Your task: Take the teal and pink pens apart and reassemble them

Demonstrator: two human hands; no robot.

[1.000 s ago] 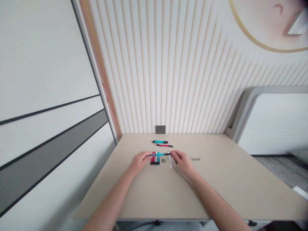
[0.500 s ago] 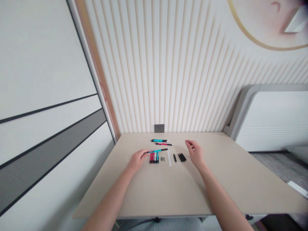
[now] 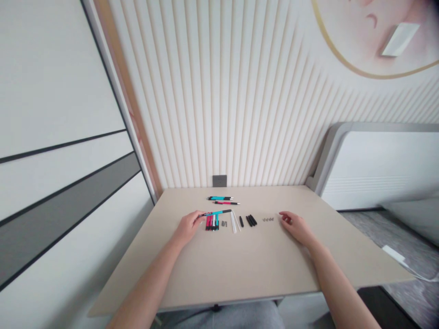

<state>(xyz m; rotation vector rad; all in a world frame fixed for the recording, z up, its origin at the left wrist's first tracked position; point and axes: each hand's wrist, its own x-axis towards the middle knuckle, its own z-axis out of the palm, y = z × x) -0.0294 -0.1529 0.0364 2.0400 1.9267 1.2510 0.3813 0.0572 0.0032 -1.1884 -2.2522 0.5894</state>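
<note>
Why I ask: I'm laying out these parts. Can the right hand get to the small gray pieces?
Probably yes. The right hand lies just to the right of the small gray pieces, is empty, and nothing stands between them on the table.

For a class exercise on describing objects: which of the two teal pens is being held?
The teal pen in the left hand; the other teal pen lies untouched on the table, further back.

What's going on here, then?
A person sits at a beige table with small pen parts laid out in rows. Their left hand holds a teal pen above a group of red, white and teal barrels. Their right hand rests on the table, near small grey parts. Another teal pen and a red pen lie farther away.
</note>
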